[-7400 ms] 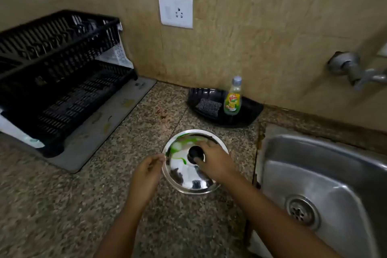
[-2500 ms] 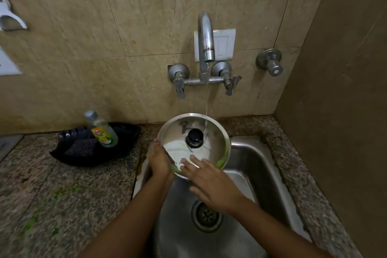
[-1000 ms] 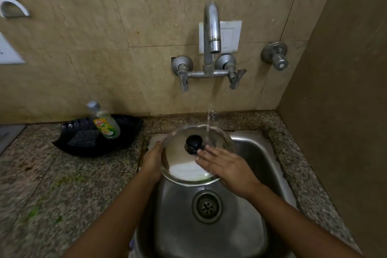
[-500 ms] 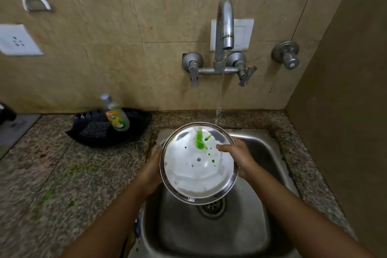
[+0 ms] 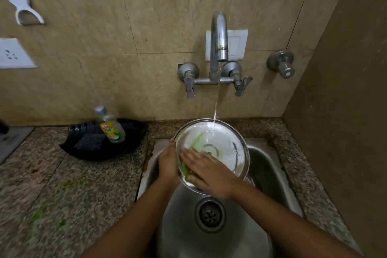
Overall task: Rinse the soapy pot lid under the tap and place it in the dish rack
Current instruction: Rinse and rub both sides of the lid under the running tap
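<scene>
The steel pot lid (image 5: 222, 144) hangs over the sink (image 5: 266, 172), tilted with its inner side facing me. Green soap streaks show on it. A thin stream of water from the tap (image 5: 218, 44) lands on its upper rim. My left hand (image 5: 167, 163) grips the lid's left edge. My right hand (image 5: 207, 170) lies flat on the lid's lower inner face, fingers spread over the green soap. The dish rack is out of frame.
A black tray (image 5: 100, 148) with a scrub pad and a dish soap bottle (image 5: 110, 125) sits on the granite counter (image 5: 62, 190) left of the sink. Green soap spots mark the counter. A side wall stands close on the right. The drain (image 5: 210, 214) lies below the lid.
My right hand has left the lid's right rim and now lies flat on its inner face. The green soap has spread down to the lower left. The lid has tilted more towards the water.
</scene>
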Motion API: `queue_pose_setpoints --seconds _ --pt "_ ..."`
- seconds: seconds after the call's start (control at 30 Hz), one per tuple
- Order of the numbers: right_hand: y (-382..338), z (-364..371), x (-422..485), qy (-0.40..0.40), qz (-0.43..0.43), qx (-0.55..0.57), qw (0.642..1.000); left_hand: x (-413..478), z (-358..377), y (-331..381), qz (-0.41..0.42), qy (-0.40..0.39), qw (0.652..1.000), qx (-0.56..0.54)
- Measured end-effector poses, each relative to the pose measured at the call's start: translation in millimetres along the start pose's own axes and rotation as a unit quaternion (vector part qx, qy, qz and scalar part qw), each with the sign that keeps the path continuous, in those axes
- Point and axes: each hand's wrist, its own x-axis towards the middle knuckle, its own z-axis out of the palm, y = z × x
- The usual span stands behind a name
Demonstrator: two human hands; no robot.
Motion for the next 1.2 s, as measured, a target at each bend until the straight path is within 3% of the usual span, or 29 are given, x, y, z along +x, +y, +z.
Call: queue_pose_setpoints --seconds 0.07,0.23,0.3,0.43,0.5,0.6,0.67,0.73,0.8,0.9,1.0,1.1,1.2 --pt "16 -1 -24 -0.007 0.018 -0.032 0.999 0 -4 2 0.013 0.02 1.0 -0.005" --pt "64 -13 -7 0.07 0.257 -0.097 0.959 -10 12 -4 -0.004 0.031 0.999 -0.012" --pt "51 -15 19 0.08 0.238 -0.057 0.966 -16 23 -4 -0.023 0.012 1.0 -0.01" --pt "2 -9 12 0.009 0.045 0.005 0.999 -6 20 -3 -0.01 0.015 1.0 -0.016" --pt "4 -6 -17 -0.021 0.006 -0.001 1.0 4 8 -1 -0.018 0.022 0.999 -0.018" --pt "46 -7 -43 0.001 0.103 -0.053 0.993 3 3 5 0.001 0.053 0.999 -0.009" --pt "73 -10 -35 0.019 0.2 -0.09 0.976 0 6 -1 -0.007 0.035 0.999 0.012" --pt "75 -11 -8 0.053 0.239 -0.094 0.965 -7 15 -5 -0.026 0.009 1.0 0.011" --pt "52 -10 20 0.061 0.198 -0.044 0.977 -13 24 -5 -0.042 0.011 0.999 0.009" --pt "7 -6 21 0.014 0.062 0.012 0.998 -5 23 -3 -0.024 0.019 1.0 0.003" --pt "9 -2 -18 -0.022 -0.006 -0.018 1.0 4 9 4 -0.008 0.027 1.0 -0.014" --pt "49 -9 -39 0.004 0.11 -0.06 0.992 1 5 9 0.04 0.033 0.999 -0.003" --pt "72 -21 -21 0.101 0.228 -0.081 0.965 -7 7 2 0.03 -0.015 0.999 0.007"
